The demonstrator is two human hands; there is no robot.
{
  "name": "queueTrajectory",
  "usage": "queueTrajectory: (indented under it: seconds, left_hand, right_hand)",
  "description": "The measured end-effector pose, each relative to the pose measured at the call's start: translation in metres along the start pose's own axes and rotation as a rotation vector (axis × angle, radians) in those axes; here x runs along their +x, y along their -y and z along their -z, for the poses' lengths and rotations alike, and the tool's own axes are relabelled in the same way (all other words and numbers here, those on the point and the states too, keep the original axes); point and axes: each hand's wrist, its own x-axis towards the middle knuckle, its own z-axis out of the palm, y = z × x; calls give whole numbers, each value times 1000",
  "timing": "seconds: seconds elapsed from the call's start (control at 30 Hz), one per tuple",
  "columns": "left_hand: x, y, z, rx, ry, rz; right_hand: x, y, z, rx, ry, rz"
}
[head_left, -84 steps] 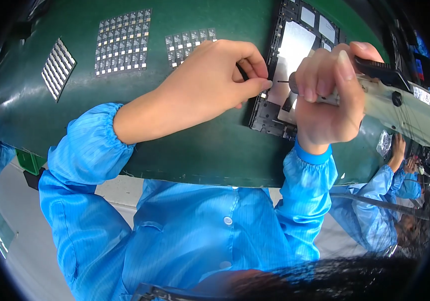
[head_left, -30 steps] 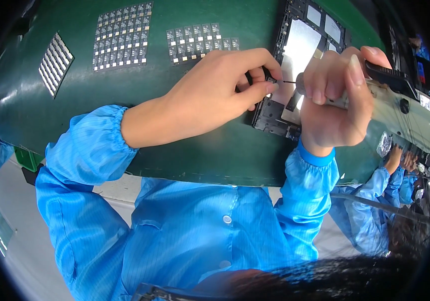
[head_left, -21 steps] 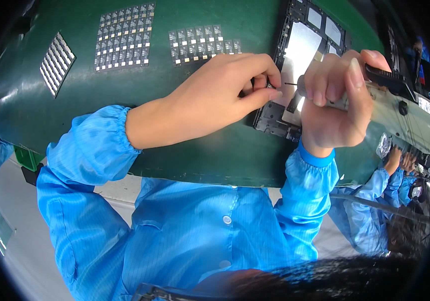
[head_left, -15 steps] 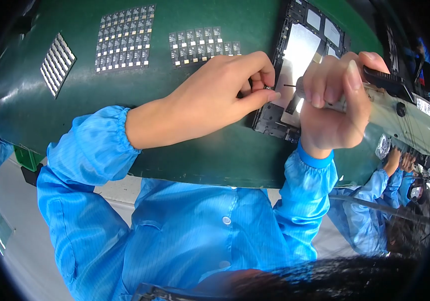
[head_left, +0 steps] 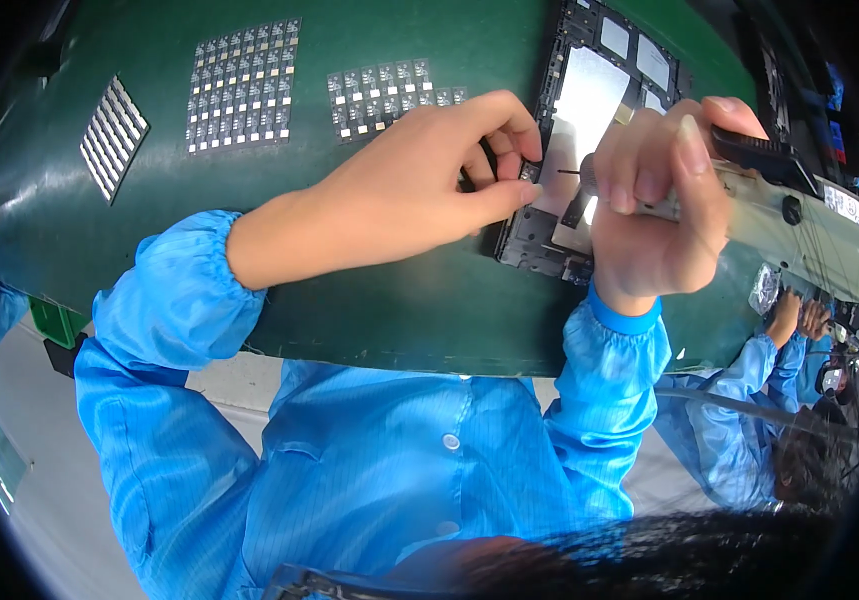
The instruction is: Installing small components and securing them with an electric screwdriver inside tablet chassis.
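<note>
My left hand (head_left: 419, 190) pinches a small dark part (head_left: 529, 171) between thumb and forefinger, right at the left edge of a black device frame (head_left: 589, 90) with silver plates lying on the green mat. My right hand (head_left: 654, 205) grips a grey electric screwdriver (head_left: 779, 195) held sideways; its thin bit (head_left: 561, 171) points left at the pinched part, a short gap away. Both sleeves are blue.
Three grids of small grey parts lie on the green mat (head_left: 249, 300): a narrow one (head_left: 114, 138) at far left, a large one (head_left: 242, 85), and a smaller one (head_left: 389, 92) beside my left hand. Another person in blue (head_left: 749, 440) works at lower right.
My left hand has shifted slightly right and closed its pinch at the frame's edge. The right hand with the screwdriver has stayed almost still, the bit remaining level with the part.
</note>
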Motion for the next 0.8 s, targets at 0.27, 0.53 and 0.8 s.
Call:
queueTrajectory:
  seconds: [0.27, 0.53, 0.8]
  left_hand:
    - [10, -3, 14, 16, 206, 2]
    - [9, -1, 12, 96, 113, -145]
    - [11, -1, 14, 142, 118, -178]
  right_hand:
    - [0, 3, -2, -37, -10, -12]
    - [-1, 3, -3, -45, -30, -11]
    - [-1, 3, -2, -31, -31, -11]
